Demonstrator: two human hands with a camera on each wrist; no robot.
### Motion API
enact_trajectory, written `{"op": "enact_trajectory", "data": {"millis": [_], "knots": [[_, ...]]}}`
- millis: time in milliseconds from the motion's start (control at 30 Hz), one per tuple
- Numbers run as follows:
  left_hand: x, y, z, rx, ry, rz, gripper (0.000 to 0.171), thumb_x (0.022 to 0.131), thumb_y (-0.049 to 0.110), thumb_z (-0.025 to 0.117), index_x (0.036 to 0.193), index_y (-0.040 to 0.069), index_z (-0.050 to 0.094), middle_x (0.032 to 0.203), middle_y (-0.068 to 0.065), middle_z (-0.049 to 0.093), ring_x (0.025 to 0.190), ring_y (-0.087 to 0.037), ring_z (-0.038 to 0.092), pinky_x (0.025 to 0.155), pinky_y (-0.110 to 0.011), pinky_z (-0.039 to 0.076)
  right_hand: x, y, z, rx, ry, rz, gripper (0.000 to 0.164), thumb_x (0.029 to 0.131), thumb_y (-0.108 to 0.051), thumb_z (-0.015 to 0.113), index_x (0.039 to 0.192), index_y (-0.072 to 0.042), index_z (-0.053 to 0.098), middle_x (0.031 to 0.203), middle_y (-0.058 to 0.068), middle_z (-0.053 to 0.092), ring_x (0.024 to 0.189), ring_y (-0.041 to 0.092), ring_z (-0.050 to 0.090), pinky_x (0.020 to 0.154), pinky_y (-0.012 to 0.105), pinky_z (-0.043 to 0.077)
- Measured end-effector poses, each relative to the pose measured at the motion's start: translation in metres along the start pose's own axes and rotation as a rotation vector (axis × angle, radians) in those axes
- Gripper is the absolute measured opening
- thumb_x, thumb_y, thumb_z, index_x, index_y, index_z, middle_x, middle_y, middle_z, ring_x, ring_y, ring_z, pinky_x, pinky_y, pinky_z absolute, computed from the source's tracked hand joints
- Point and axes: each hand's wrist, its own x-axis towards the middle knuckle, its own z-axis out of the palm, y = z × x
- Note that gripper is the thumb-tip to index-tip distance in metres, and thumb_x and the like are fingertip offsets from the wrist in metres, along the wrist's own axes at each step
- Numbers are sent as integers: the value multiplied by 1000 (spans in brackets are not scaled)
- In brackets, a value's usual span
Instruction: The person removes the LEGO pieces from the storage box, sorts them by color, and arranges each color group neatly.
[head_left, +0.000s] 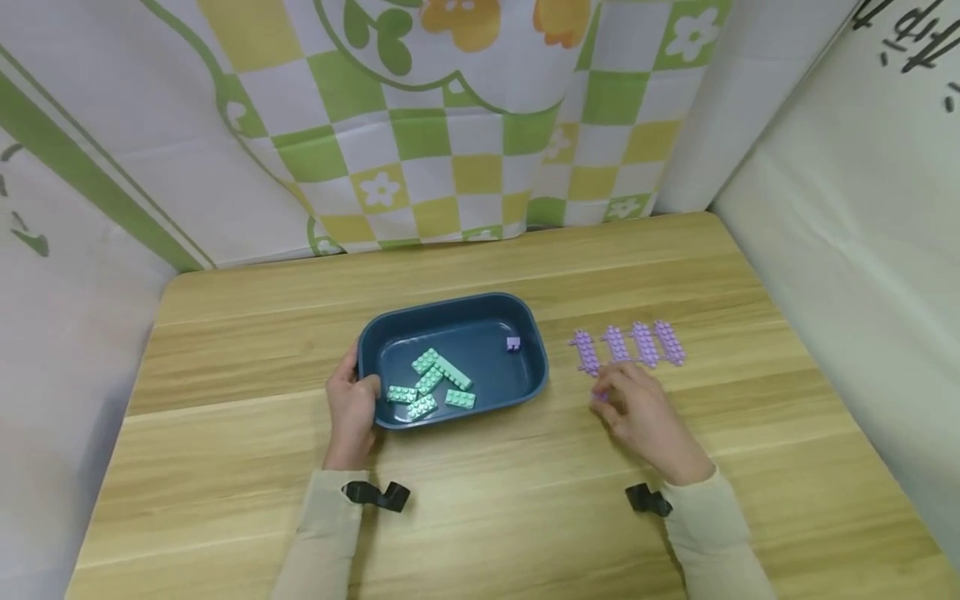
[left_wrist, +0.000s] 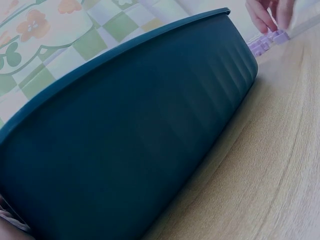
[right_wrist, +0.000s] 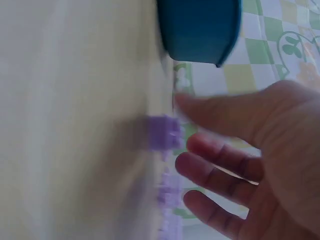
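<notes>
My left hand [head_left: 352, 408] grips the left end of a dark blue plastic tray [head_left: 453, 308], thumb over the rim. Inside lie several mint-green building bricks [head_left: 460, 399] at the left and middle, and one small purple brick [head_left: 513, 343] near the right wall. To the tray's right my right hand [head_left: 645, 412] hovers low with thumb and fingers spread around a small purple brick [right_wrist: 159, 133]. In the right wrist view that brick stands on the table, with a gap between it and the fingertips. Just beyond, several long purple brick pieces [head_left: 643, 344] lie in a row.
A wood-grain table [head_left: 480, 533] carries everything. Behind its far edge hangs a green, white and yellow checked cloth [head_left: 427, 133], and a pale sheet [head_left: 847, 225] rises along the right side. Both wrists wear black camera straps [head_left: 375, 495].
</notes>
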Motion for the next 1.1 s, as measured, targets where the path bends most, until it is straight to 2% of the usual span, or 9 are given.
{"op": "enact_trajectory", "data": {"millis": [133, 233, 300, 367, 467, 533, 633, 767, 1100], "knots": [[1, 2, -3, 2, -6, 11, 82, 67, -16, 41, 146, 4, 41, 151, -7, 39, 136, -15, 35, 105, -31, 39, 19, -11, -11, -12, 91, -64, 27, 75, -6, 80, 98, -4, 65, 97, 5, 64, 89, 22, 60, 79, 37, 49], [2, 5, -2, 6, -2, 24, 82, 67, -16, 41, 146, 4, 41, 151, -8, 39, 136, -16, 35, 105, -32, 39, 45, -28, -16, -13, 135, -132, 27, 80, -9, 77, 103, -3, 64, 97, 5, 63, 86, 22, 60, 75, 35, 49], [2, 5, -2, 5, 4, 25, 83, 66, -16, 41, 146, 4, 41, 150, -8, 40, 136, -16, 36, 104, -33, 39, 63, -43, -13, -29, 94, -152, 28, 83, -13, 75, 106, -3, 64, 100, 6, 63, 89, 23, 58, 76, 37, 48], [2, 5, -2, 9, 5, 21, 83, 66, -17, 41, 146, 4, 42, 150, -8, 40, 135, -16, 36, 103, -34, 40, 81, -57, -4, -76, 19, -165, 30, 84, -17, 74, 109, -2, 65, 102, 8, 62, 91, 24, 57, 78, 39, 49], [0, 4, -2, 16, 4, 11, 82, 66, -17, 41, 146, 4, 42, 150, -8, 41, 134, -16, 37, 103, -35, 41, 102, -72, 12, -208, -131, -173, 33, 85, -18, 74, 113, -3, 66, 107, 9, 61, 97, 25, 57, 84, 42, 49], [-1, 3, -2, 16, 0, 9, 81, 67, -17, 41, 146, 4, 42, 150, -8, 41, 134, -16, 36, 103, -35, 41, 112, -76, 23, -302, -199, -195, 30, 86, -13, 73, 113, -3, 67, 108, 10, 62, 98, 26, 58, 85, 43, 49], [-2, 2, -2, 9, -5, 19, 80, 68, -16, 41, 146, 4, 42, 150, -9, 40, 135, -17, 36, 104, -35, 39, 121, -77, 38, -432, -259, -221, 23, 87, -5, 67, 110, -5, 71, 105, 10, 64, 96, 27, 59, 82, 42, 47], [-3, 0, -2, -1, -9, 36, 81, 67, -16, 41, 145, 3, 42, 150, -10, 40, 135, -17, 36, 105, -36, 38, 125, -74, 50, -543, -271, -225, 18, 88, -2, 64, 101, -9, 74, 98, 9, 66, 89, 25, 59, 76, 39, 43], [-2, -1, -2, -29, -8, 47, 82, 65, -17, 41, 145, 3, 43, 149, -9, 41, 136, -18, 36, 105, -35, 38, 130, -70, 58, -619, -266, -237, 11, 86, -5, 68, 90, -12, 75, 88, 5, 67, 80, 22, 56, 75, 38, 39]]}}
